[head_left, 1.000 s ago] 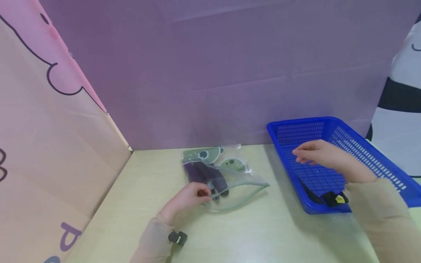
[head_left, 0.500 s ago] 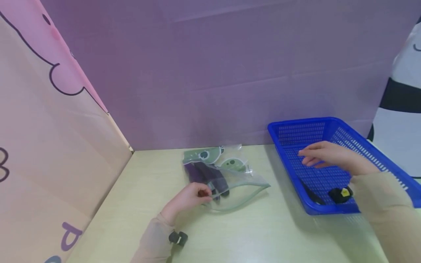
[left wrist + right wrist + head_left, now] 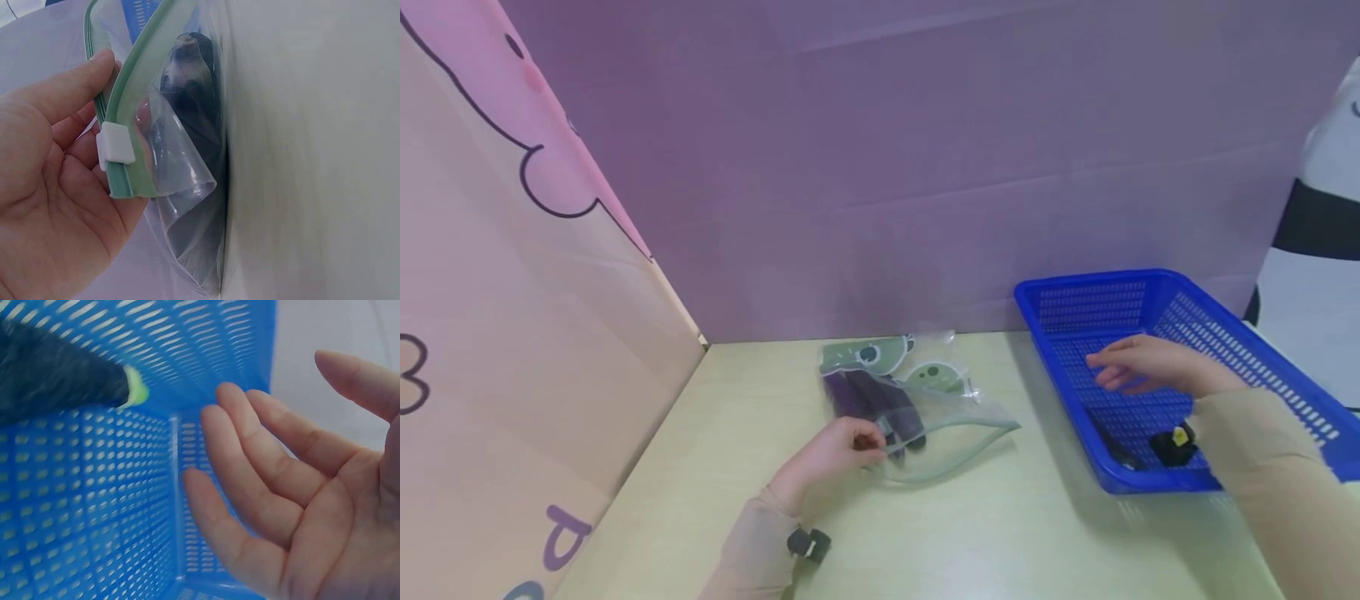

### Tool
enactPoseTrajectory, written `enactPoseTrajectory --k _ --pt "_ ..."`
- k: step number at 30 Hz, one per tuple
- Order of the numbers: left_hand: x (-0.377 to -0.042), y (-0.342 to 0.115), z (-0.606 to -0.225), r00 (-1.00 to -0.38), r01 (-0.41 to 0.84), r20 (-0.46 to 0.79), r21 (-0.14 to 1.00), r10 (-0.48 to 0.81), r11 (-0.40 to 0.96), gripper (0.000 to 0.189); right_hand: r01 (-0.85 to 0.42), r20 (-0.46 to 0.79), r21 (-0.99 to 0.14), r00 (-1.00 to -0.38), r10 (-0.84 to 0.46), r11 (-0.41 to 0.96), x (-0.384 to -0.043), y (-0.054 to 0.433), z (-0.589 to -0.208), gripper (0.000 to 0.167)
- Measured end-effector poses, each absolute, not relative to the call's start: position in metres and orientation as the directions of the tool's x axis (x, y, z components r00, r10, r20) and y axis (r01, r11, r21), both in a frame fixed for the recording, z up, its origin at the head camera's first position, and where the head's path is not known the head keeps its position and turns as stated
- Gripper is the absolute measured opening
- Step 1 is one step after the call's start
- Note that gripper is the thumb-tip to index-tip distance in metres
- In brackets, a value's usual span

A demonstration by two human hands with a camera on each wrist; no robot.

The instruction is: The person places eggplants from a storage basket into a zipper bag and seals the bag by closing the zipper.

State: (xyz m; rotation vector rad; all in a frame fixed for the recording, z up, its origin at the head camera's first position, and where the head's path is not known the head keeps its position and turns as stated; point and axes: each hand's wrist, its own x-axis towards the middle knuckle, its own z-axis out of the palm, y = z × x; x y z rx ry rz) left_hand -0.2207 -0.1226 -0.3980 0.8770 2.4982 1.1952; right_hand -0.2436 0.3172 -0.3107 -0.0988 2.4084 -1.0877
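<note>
On the table lies a clear zip bag (image 3: 973, 411) with a green-edged mouth, partly spread, and a white slider (image 3: 116, 144). Dark purple eggplants (image 3: 880, 396) lie inside it. My left hand (image 3: 831, 454) pinches the bag's green edge near the slider between thumb and fingers. My right hand (image 3: 1161, 367) hovers over the blue basket (image 3: 1051, 367), palm showing in the right wrist view, fingers loosely bent and holding nothing. In the basket, below that hand, rests a long dark vegetable (image 3: 62, 375) with a pale green tip.
Green cartoon prints (image 3: 932, 377) mark the back part of the bag. A purple cloth wall (image 3: 850, 167) stands right behind the table, and a printed panel (image 3: 550, 333) on the left. Small black cameras (image 3: 808, 544) are worn at both wrists.
My right hand has shifted slightly right and lower over the basket, and its fingers have loosened a little. The left hand keeps its pinch on the bag edge in the same place.
</note>
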Motion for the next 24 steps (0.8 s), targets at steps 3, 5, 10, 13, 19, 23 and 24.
enactPoseTrajectory --k 3,5,10,13,19,23,24 --pt "-0.22 -0.122 -0.398 -0.794 0.414 0.04 0.767 0.606 0.491 0.005 0.148 -0.42 -0.704 -0.875 -0.24 0.695 -0.246 0.32 -0.317 0.068" --pt "-0.22 -0.122 -0.397 -0.796 0.41 0.037 0.767 0.604 0.493 0.005 0.153 -0.426 -0.692 -0.876 -0.228 0.705 -0.248 0.321 -0.32 0.069" --pt "-0.221 -0.122 -0.396 -0.793 0.416 0.044 0.767 0.608 0.488 0.005 0.141 -0.427 -0.671 -0.876 -0.225 0.728 -0.247 0.32 -0.319 0.069" --pt "-0.221 -0.121 -0.396 -0.792 0.419 0.046 0.766 0.608 0.488 0.005 0.107 -0.427 -0.644 -0.872 -0.241 0.757 -0.245 0.318 -0.32 0.066" --pt "-0.22 -0.121 -0.395 -0.793 0.422 0.046 0.762 0.608 0.492 0.005 0.051 -0.444 -0.581 -0.857 -0.264 0.812 -0.243 0.313 -0.323 0.067" --pt "-0.22 -0.121 -0.396 -0.793 0.422 0.045 0.761 0.608 0.494 0.005 0.05 -0.458 -0.556 -0.851 -0.256 0.829 -0.242 0.312 -0.325 0.068" --pt "-0.22 -0.122 -0.396 -0.793 0.421 0.044 0.761 0.608 0.494 0.005 0.052 -0.464 -0.553 -0.848 -0.256 0.832 -0.242 0.311 -0.326 0.067"
